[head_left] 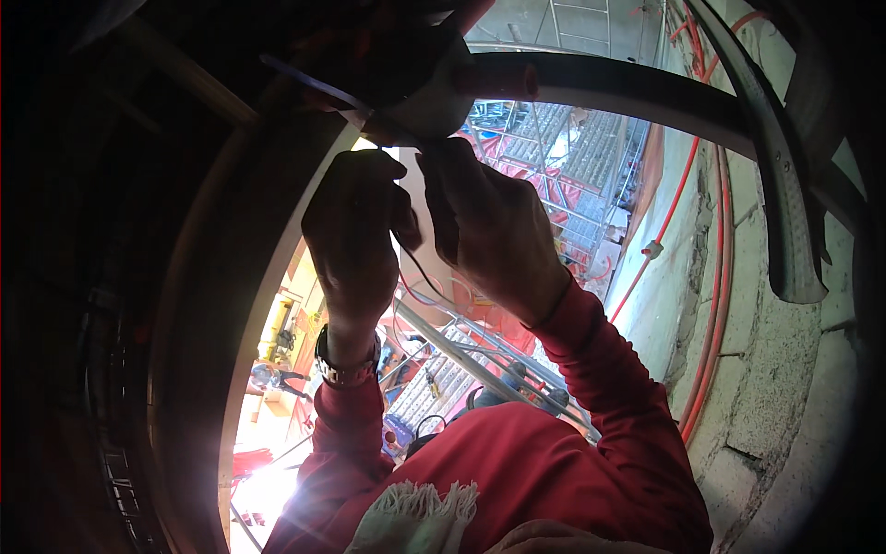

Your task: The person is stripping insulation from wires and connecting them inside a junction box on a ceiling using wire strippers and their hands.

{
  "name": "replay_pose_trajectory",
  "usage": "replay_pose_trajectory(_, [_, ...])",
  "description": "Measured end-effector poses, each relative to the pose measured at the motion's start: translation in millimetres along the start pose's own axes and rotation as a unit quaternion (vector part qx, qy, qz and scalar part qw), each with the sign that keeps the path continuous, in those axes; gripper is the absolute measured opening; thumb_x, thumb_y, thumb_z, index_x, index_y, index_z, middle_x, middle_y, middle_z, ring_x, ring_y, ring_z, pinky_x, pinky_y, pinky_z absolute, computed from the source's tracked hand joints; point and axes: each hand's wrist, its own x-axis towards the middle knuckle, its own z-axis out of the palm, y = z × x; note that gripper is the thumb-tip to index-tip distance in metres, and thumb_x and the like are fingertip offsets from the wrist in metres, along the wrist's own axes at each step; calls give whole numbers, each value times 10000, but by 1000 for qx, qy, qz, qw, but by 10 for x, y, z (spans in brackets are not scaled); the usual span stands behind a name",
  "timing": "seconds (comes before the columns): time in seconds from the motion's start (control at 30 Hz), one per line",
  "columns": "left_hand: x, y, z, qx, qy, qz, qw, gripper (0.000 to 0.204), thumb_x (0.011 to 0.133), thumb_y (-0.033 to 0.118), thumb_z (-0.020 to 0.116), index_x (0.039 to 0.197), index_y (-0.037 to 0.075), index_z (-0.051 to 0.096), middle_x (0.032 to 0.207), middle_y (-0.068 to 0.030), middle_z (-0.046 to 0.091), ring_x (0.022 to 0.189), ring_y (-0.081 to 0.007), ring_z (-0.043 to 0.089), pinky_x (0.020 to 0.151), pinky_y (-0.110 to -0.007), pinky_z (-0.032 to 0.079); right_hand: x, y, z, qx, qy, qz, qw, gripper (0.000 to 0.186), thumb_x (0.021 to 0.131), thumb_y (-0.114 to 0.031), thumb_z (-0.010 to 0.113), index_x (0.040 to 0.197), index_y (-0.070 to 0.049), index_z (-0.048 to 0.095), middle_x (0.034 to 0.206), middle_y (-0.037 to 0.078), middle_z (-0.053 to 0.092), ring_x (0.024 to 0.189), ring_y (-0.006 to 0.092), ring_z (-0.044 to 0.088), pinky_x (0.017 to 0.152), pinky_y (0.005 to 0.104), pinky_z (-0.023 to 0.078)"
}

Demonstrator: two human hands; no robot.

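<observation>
My left hand (351, 226), with a watch at the wrist, is closed on a thin dark wire (411, 260) that hangs down past its fingers. My right hand (489, 231) is raised beside it, fingers bent together at the lower end of a pale narrow strip (328, 88); what exactly they grip is hidden in shadow. Just above both hands is a dark housing (401, 65) with a paler rounded part, its details too dark to make out. Both forearms are in red sleeves.
A curved dark conduit (628, 88) crosses overhead, beside a bent metal channel (789, 222). Red conduits (720, 323) run along the block wall (766, 388) at right. A dark beam (212, 268) edges the left. Scaffolding (554, 148) with platforms shows far below.
</observation>
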Motion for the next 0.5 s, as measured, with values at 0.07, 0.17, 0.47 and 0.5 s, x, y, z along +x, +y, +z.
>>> replay_pose_trajectory(0.07, [-34,57,-29,-64,12,-88,994,167,1053,20,497,1006,-31,649,672,32,485,520,-24,397,487,-234,305,-14,-8,1,6,-20,7,1000,221,948,-42,617,1150,-5,536,863,165,648,619,352,671,510,433,522])
replay_pose_trajectory(0.17, [-91,17,83,-97,44,-69,992,214,1082,104,502,1025,-18,668,662,57,404,517,-2,312,492,-210,229,-73,34,-7,162,4,-11,987,193,935,53,599,1126,33,620,979,159,639,726,310,690,613,400,541])
replay_pose_trajectory(0.47, [-253,-230,40,-105,24,-85,990,306,1070,248,604,1113,-23,741,755,23,612,642,-40,493,584,-250,378,-384,105,4,254,-71,107,959,204,960,65,555,1146,41,634,909,119,640,698,214,687,615,342,536])
replay_pose_trajectory(0.5, [-250,-252,55,-119,27,-76,990,274,1051,221,638,1115,-25,743,784,14,654,669,-41,536,604,-239,407,-413,124,20,239,-72,87,964,197,968,56,556,1147,39,637,903,115,641,699,217,687,616,345,536])
